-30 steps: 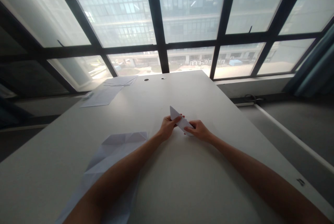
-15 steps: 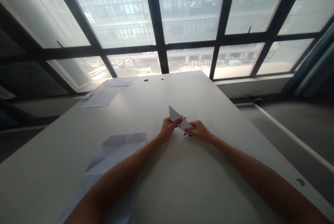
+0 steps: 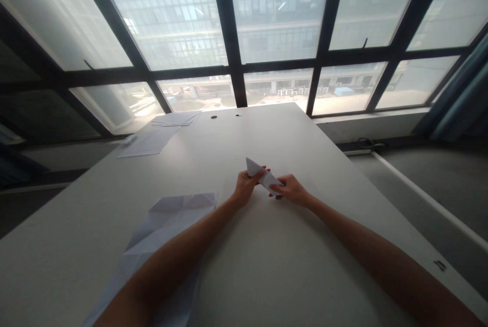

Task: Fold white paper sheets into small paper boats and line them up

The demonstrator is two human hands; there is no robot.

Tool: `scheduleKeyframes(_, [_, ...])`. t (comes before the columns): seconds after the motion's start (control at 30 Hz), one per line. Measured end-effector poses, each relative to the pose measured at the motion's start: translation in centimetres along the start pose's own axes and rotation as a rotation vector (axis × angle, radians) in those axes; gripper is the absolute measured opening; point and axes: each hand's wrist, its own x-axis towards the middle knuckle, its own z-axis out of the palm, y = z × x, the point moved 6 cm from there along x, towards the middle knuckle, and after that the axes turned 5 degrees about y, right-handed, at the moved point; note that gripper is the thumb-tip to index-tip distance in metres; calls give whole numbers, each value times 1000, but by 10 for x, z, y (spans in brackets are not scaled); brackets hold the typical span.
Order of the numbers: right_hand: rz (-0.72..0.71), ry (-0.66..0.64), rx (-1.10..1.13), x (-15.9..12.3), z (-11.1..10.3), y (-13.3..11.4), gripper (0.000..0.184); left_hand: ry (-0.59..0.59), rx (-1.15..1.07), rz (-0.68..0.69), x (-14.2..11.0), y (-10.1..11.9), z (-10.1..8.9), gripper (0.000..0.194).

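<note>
A small piece of folded white paper point(image 3: 269, 180) is held between my two hands just above the table, one pointed corner sticking up to the far left. My left hand point(image 3: 247, 185) pinches its left part, thumb on top and fingers behind. The lower right end is gripped by my right hand point(image 3: 290, 189), its thumb on the near face and fingertips showing underneath. Under and beside my left forearm lies a large creased sheet of paper point(image 3: 168, 220), partly covered by the arm.
On the white table point(image 3: 244, 266), several flat paper sheets point(image 3: 147, 142) lie at the far left. Two round holes pierce the far edge. A small dark mark point(image 3: 439, 265) is near the right edge. Tall windows stand beyond, and a white bar point(image 3: 427, 197) runs right of the table.
The folded paper has tilted slightly and its upper corner sits a little lower, looking narrower. Both hands keep their hold with barely any shift.
</note>
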Motion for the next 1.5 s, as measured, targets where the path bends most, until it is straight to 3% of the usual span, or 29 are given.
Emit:
scheduleKeyframes(0.47, [2, -5, 6, 2, 0, 3, 35, 91, -127, -24, 5, 1, -5, 51])
scheduleKeyframes(0.67, [-19, 19, -58, 1, -3, -1, 31, 194, -201, -25, 8, 0, -13, 47])
scheduleKeyframes(1.03, [39, 14, -33, -1, -6, -6, 44, 303, -242, 14, 16, 4, -31, 33])
scheduleKeyframes(1.5, [50, -37, -77, -3, -7, -11, 36, 438, -295, 41, 28, 11, -55, 23])
